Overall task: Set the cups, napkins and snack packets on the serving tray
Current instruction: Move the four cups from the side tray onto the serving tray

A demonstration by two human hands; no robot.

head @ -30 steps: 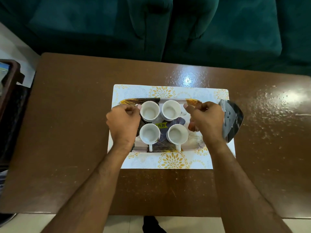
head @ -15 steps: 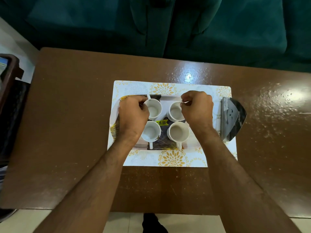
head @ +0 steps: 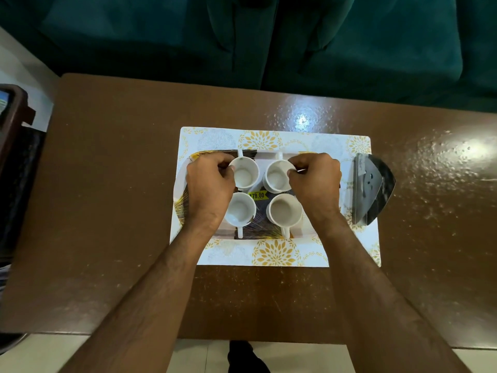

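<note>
A dark serving tray (head: 212, 154) with a gold fan pattern lies on a floral placemat (head: 269, 253). White cups stand on it in two rows. My left hand (head: 209, 184) pinches the rim of the far left cup (head: 245, 175). My right hand (head: 316, 181) pinches the rim of the far right cup (head: 277, 176). Both far cups have their handles pointing away from me. The near left cup (head: 240, 210) and near right cup (head: 285, 212) stand free, handles toward me. No snack packets are in sight.
A silver fan-shaped napkin holder (head: 372, 187) stands on the placemat's right end, just beside the tray. The brown table (head: 107, 184) stretches wide on both sides. A green sofa (head: 242, 36) lies beyond its far edge, and dark furniture (head: 13, 135) stands at the left.
Both hands moved inward from the tray's ends onto the two far cups. Those cups' handles turned to point away from me.
</note>
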